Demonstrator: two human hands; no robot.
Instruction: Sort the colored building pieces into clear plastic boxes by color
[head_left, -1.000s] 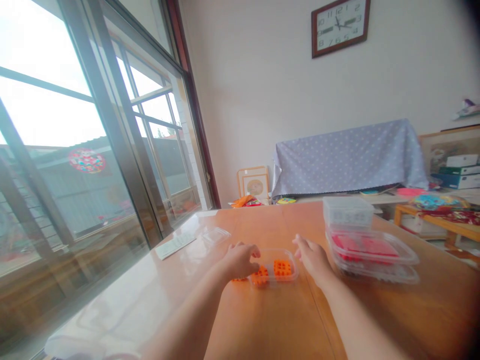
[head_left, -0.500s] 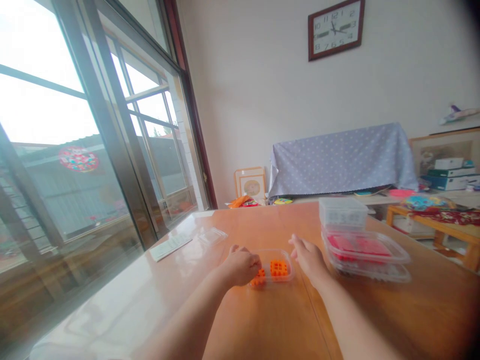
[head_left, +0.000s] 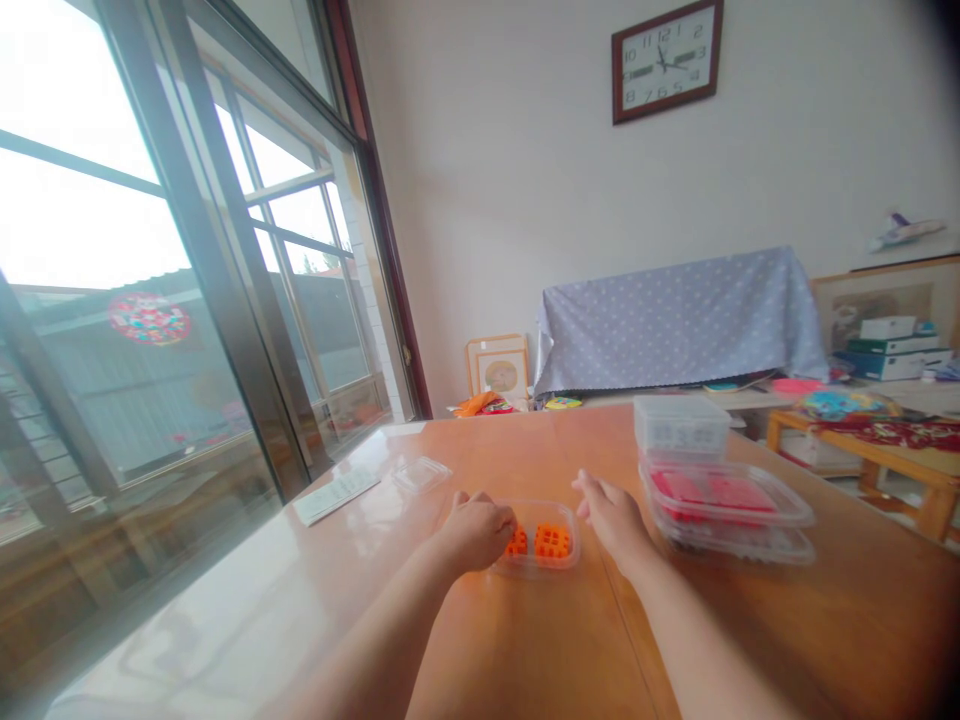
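A small clear plastic tray [head_left: 564, 556] sits in the middle of the wooden table [head_left: 525, 650] and holds orange lattice blocks [head_left: 553, 541]. My left hand [head_left: 474, 527] rests at the tray's left edge, its fingers curled over an orange block [head_left: 517, 542] there. My right hand [head_left: 611, 517] lies just right of the tray, fingers stretched out and holding nothing.
To the right stand stacked clear boxes with red pieces [head_left: 724, 503] and a lidded clear tub [head_left: 680, 427] behind them. A loose clear lid [head_left: 423, 473] and a white paper slip [head_left: 334, 495] lie at the left, near the window. A covered piece of furniture [head_left: 675, 320] stands beyond the table.
My left hand has brought the orange block from the table beside the tray into the tray's left end. My right hand has stayed beside the tray.
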